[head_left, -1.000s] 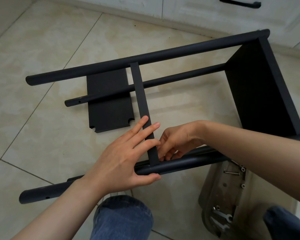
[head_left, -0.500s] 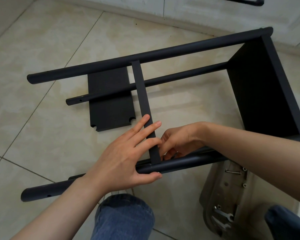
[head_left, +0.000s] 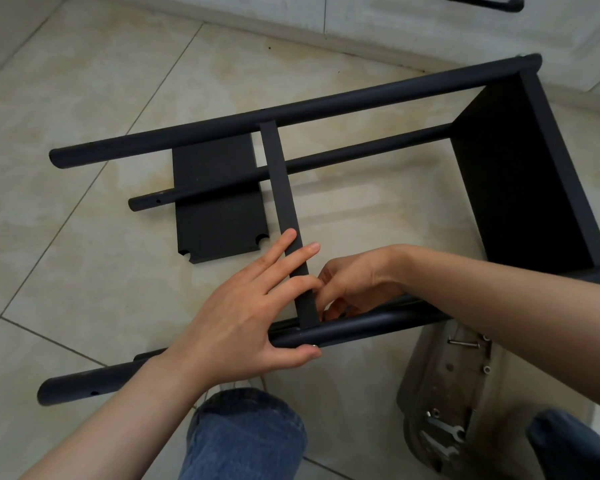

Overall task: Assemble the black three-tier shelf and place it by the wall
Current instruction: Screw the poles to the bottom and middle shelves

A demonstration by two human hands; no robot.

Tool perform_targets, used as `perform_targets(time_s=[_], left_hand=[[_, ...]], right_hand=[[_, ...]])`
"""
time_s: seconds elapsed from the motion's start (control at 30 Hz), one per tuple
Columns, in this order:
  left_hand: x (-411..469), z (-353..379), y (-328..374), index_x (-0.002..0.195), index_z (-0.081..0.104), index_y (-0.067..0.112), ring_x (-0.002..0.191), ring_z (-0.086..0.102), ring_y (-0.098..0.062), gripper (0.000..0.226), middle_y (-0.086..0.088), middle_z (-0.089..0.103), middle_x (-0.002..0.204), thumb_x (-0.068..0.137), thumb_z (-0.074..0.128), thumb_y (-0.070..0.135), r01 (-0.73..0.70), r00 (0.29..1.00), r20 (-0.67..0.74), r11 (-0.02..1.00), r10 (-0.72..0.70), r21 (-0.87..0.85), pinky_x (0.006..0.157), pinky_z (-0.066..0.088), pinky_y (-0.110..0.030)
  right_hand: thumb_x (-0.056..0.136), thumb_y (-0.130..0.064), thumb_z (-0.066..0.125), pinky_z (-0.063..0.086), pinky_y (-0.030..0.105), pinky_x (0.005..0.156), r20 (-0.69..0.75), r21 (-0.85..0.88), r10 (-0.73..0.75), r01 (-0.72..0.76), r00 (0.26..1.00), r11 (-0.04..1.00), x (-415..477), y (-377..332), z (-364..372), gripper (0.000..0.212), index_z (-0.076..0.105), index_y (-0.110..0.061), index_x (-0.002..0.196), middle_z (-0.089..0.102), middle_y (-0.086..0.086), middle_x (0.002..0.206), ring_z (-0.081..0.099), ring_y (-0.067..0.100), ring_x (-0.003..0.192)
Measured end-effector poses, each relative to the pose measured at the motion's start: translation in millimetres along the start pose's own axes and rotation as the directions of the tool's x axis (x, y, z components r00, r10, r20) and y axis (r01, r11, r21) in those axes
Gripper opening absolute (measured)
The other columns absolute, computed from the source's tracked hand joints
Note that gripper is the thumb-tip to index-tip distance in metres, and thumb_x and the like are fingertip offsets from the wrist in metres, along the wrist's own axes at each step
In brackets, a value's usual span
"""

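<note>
The black shelf frame (head_left: 291, 112) lies on its side on the tiled floor (head_left: 84, 98), well short of the white cabinet (head_left: 395, 15) beyond its far side. At the frame's right end an end panel (head_left: 516, 174) is fixed between the tubes. Halfway along the frame a middle panel (head_left: 281, 188) (seen edge-on, so it reads as a narrow strip) spans from the far tube to the near tube (head_left: 361, 327). A loose panel (head_left: 219, 223) lies flat on the floor inside the frame, partly under its thinner rear tube.

Off the frame's near right side sits a clear hardware bag (head_left: 426, 375), holding two small wrenches (head_left: 445, 429) and bolts (head_left: 465, 344). A knee in jeans (head_left: 246, 438) is just below the frame's near tube.

The left hand (head_left: 236, 323) rests on the frame's middle panel with fingers straight and spread, thumb hooked against the near tube. The right hand (head_left: 357, 289) has its fingers curled in at the joint of panel and near tube. Whether they pinch anything is hidden.
</note>
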State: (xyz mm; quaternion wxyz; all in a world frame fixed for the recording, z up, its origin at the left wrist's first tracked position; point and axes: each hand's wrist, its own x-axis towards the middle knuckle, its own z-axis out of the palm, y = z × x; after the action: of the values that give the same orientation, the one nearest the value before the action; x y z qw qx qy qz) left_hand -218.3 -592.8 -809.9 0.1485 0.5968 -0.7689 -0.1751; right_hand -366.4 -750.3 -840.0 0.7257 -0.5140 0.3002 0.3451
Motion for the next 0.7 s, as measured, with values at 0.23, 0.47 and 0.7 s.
perform_targets(time_s=[0.23, 0.47, 0.7], left_hand=[[-0.2, 0.4, -0.6, 0.135, 0.057, 0.027, 0.157, 0.008, -0.015, 0.069, 0.006, 0.027, 0.166, 0.081, 0.062, 0.07, -0.001, 1.0, -0.001, 1.0, 0.001, 0.008, 0.112, 0.032, -0.032], [0.1, 0.1, -0.1, 0.133, 0.058, 0.026, 0.157, 0.009, -0.016, 0.067, 0.006, 0.028, 0.166, 0.082, 0.062, 0.07, -0.003, 1.0, -0.007, 1.0, 0.003, -0.005, 0.111, 0.035, -0.032], [-0.5, 0.3, -0.4, 0.133, 0.058, 0.027, 0.157, 0.008, -0.015, 0.067, 0.006, 0.027, 0.166, 0.083, 0.061, 0.07, -0.001, 1.0, -0.005, 1.0, 0.001, 0.001, 0.112, 0.034, -0.032]], right_hand=[[0.091, -0.013, 0.066, 0.05, 0.026, 0.076, 0.009, -0.031, 0.006, -0.006, 1.0, 1.0, -3.3, 1.1, -6.0, 0.025, 0.078, -0.021, 0.071, 0.072, -0.001, 0.079, 0.066, 0.011, 0.075], [0.092, -0.014, 0.065, 0.053, 0.027, 0.078, 0.01, -0.016, 0.017, -0.017, 1.0, 1.0, -0.9, 0.7, -2.6, 0.012, 0.075, -0.014, 0.084, 0.072, 0.002, 0.084, 0.067, 0.015, 0.08], [0.091, -0.013, 0.066, 0.051, 0.027, 0.079, -0.015, -0.077, 0.0, -0.001, 1.0, 0.997, -0.4, -1.1, -4.3, 0.015, 0.076, -0.017, 0.081, 0.072, 0.002, 0.086, 0.065, 0.016, 0.085]])
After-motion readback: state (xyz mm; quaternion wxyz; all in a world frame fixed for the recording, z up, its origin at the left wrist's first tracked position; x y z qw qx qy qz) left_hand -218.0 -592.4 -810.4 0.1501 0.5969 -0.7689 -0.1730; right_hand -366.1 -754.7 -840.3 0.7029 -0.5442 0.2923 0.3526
